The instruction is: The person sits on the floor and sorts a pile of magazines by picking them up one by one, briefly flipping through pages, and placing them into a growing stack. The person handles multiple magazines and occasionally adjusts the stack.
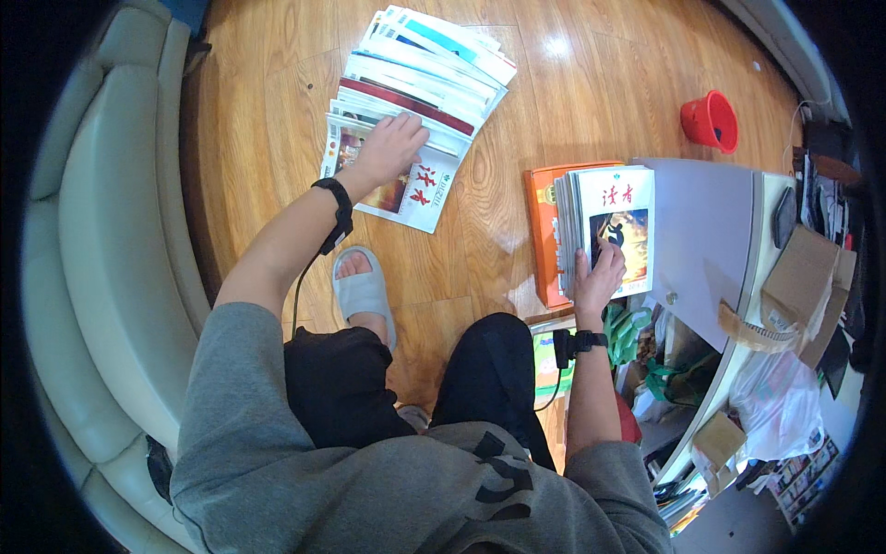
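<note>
Several magazines (422,83) lie fanned out in an overlapping row on the wood floor. My left hand (396,147) rests on the nearest ones, its fingers bent over a magazine edge; whether it grips one I cannot tell. On the right, a stack of magazines (635,181) stands on an orange cardboard box (543,239). My right hand (601,273) lies on the top cover of that stack, which shows a dark figure against a yellow sky, with its thumb at the stack's left side. Each wrist wears a black band with a cable.
A red plastic bin (709,121) stands on the floor at the upper right. An open cabinet door (692,235) is beside the stack, with plastic bags (626,329) below. A pale leather sofa (118,242) runs along the left. My slippered foot (363,287) is near the fanned magazines.
</note>
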Demonstrator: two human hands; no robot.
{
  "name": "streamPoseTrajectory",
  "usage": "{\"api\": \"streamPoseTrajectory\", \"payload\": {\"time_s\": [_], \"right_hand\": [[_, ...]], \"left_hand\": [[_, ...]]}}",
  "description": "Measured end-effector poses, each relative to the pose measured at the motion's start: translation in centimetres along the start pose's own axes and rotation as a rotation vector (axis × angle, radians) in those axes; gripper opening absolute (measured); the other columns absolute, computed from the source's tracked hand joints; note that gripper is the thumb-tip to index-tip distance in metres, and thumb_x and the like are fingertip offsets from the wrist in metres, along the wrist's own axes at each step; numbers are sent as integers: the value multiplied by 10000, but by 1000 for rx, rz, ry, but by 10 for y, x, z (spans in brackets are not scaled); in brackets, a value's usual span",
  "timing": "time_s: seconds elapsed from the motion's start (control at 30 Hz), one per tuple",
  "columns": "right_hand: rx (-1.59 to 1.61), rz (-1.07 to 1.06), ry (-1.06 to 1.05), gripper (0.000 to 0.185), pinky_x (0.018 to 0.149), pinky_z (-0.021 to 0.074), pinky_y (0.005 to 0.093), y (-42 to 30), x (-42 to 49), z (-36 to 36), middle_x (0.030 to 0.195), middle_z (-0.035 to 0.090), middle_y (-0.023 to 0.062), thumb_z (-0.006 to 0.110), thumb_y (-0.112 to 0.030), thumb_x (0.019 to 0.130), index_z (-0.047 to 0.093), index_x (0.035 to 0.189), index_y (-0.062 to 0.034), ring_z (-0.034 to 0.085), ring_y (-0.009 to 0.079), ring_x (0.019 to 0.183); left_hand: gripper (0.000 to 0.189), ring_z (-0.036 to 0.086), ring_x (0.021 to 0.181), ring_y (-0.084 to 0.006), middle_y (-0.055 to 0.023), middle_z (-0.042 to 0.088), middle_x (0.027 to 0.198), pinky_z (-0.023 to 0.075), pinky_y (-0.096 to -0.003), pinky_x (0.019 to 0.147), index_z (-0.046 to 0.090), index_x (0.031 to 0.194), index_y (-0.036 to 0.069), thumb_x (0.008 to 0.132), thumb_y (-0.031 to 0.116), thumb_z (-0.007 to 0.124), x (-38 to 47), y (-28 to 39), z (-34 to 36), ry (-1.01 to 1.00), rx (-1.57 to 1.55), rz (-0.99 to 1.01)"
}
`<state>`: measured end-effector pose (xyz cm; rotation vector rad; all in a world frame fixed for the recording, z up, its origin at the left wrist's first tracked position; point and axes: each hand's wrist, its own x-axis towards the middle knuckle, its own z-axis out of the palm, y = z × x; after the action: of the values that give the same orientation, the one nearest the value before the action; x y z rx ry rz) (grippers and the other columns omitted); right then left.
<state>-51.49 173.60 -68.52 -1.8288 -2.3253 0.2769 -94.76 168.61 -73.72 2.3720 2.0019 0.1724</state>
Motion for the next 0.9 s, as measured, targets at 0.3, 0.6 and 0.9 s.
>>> {"api": "streamPoseTrajectory", "payload": {"time_s": [0.3, 0.6, 0.9], "right_hand": [[129, -157, 33, 464, 934, 410, 453, -13, 4, -24, 1173, 531, 167, 721, -224, 824, 536, 1191, -7, 502, 355, 1093], [1313, 199, -523, 517, 942, 447, 347, -88, -31, 8, 1253, 514, 129, 543, -243, 990, 338, 1411, -25, 506, 203, 1141], [1483, 503, -458, 292, 909, 472, 281, -97, -25, 1, 1206, 566, 78, 479, -142, 1019, 452, 1286, -27, 558, 124, 1053]], "left_hand": [[267, 590, 842, -339, -130, 585, 806, 462, -457, 706, 542, 998, 72, 831, 221, 690, 5, -7, -50, -245, -393, 57], [423, 571, 1046, -135, -83, 592, 1169, 484, -299, 909, 466, 1301, -7, 968, 221, 593, 17, 66, -107, -104, -1677, -467], [440, 592, 1062, -128, -90, 605, 1191, 486, -298, 928, 439, 1376, 10, 1054, 301, 363, 11, 86, -112, -389, -1904, -617]]}}
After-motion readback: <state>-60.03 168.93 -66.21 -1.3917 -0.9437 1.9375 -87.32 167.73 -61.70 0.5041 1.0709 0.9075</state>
